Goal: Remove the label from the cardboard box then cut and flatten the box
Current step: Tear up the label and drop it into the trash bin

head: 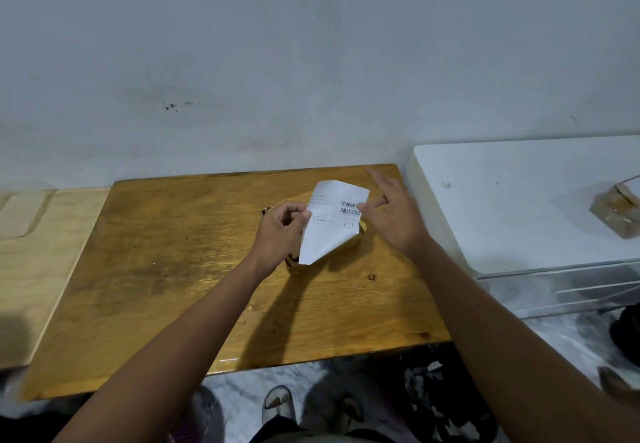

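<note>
Just above the small brown cardboard box (351, 243), the left hand (280, 227) pinches the white printed paper label (329, 224), apparently to hold it peeled away. The right hand (391, 214), fingers spread, touches the label's edge.

Left hand (282, 231): fingers curled, thumb and forefinger pinching the label (329, 234) at its left edge. Right hand (394, 214): fingers straight and spread, thumb tip at the label's right edge. Forearms: bare, extended forward, converging.

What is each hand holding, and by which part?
Left hand pinches the shipping label at its left edge. Right hand, fingers spread, holds nothing; thumb touches the label's right edge.
</note>
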